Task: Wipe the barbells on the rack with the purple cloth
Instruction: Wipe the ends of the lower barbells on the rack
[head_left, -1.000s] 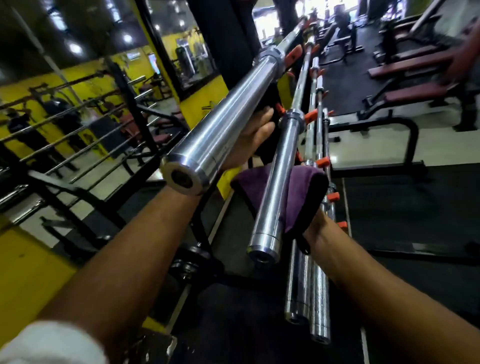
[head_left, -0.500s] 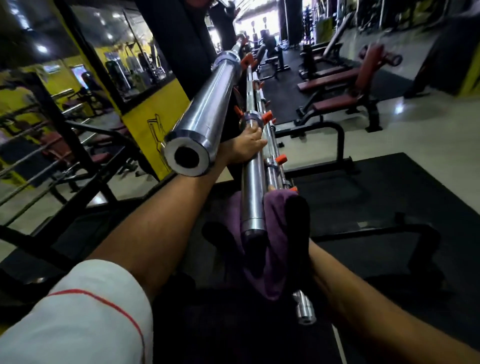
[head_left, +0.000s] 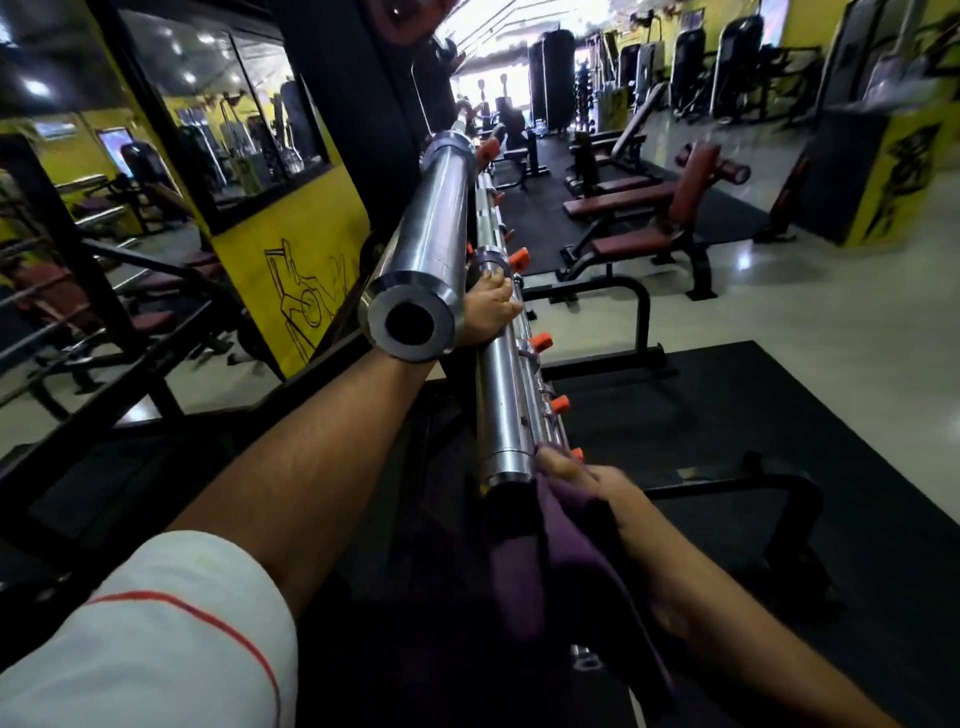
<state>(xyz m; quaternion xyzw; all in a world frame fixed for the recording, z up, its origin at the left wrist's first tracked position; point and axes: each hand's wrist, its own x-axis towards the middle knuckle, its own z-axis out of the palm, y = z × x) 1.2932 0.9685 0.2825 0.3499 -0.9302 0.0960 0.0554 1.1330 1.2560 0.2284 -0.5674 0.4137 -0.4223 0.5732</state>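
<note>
Cloth: purple cloth (head_left: 566, 551) is hanging at lower centre of the frame, just off the near end of the second barbell (head_left: 501, 410)
Right hand (head_left: 597, 493): is gripping the cloth, fingers curled round it
Left hand (head_left: 488, 306): is resting flat on that barbell at mid-frame, fingers straight, partly hidden behind the top barbell (head_left: 431, 254)
Rack (head_left: 540, 341): is carrying the barbells on orange pegs
Advice: wrapping the cloth round the sleeve and sliding lengthwise while bracing the bar
</note>
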